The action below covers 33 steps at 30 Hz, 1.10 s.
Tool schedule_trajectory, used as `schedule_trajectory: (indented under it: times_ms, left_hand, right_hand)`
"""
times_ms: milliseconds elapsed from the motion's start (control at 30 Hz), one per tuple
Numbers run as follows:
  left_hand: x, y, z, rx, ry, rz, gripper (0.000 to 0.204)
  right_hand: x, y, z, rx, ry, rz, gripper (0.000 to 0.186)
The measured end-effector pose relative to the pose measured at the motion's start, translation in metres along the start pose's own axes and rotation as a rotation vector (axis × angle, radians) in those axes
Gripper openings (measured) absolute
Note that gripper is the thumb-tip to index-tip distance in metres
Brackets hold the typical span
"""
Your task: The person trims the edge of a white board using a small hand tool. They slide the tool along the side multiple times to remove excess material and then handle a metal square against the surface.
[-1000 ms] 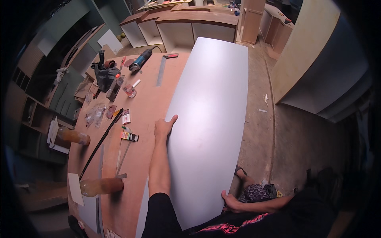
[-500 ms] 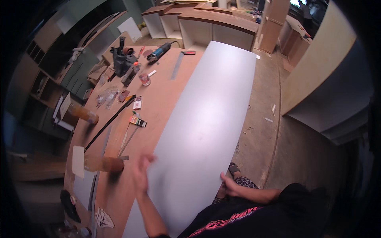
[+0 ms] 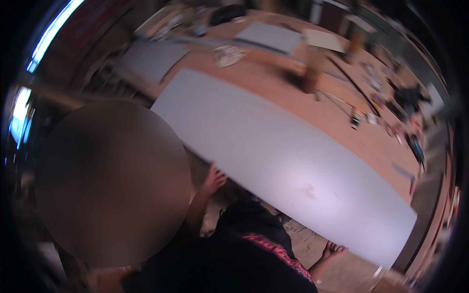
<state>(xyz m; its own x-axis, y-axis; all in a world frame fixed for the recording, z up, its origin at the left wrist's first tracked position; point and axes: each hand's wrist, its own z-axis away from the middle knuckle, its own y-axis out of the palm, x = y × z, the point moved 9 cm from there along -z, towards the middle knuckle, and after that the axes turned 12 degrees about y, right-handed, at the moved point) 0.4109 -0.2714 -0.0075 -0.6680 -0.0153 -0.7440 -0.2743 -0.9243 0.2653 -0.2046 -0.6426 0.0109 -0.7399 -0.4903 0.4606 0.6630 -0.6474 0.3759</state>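
A long, smooth grey panel (image 3: 278, 132) lies across the wooden work table (image 3: 264, 78), its near edge toward my body. Along that edge, my left hand (image 3: 214, 179) is on the left part, with its fingers at the rim. Farther right, my right hand (image 3: 334, 250) has its fingers curled at the same edge, close to the panel's right end. Blur softens both hands, and what the fingers do under the panel is hidden.
Behind the panel stand two bottles of brownish liquid (image 3: 311, 73), with pale boards on top. Crumpled paper (image 3: 228, 56), a black strip (image 3: 352, 82), a tube (image 3: 356, 118), an angle grinder (image 3: 415, 149) and a try square (image 3: 404, 172) lie about. A round blurred patch (image 3: 112, 185) covers the left.
The view has swung to the left, so the panel now runs crosswise. My left hand has gone from above the panel's table-side edge to its near edge; my right hand is still at that edge.
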Motion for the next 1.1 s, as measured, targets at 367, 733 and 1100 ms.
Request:
schedule_trajectory:
  times_ms: [367, 733, 1100]
  left_hand:
    - [-0.004, 0.042, -0.025, -0.373, 0.312, 0.450, 0.054]
    - [-0.002, 0.033, -0.073, -0.004, 0.385, 0.432, 0.062]
    - [-0.064, 0.037, -0.012, 0.250, 1.162, -0.906, 0.076]
  right_hand:
    - [0.042, -0.005, -0.111, 0.221, 0.032, 0.354, 0.063]
    - [0.043, 0.063, -0.095, 0.152, -0.096, 0.326, 0.049]
    - [0.031, 0.064, -0.018, -0.097, -0.154, 0.399, 0.044]
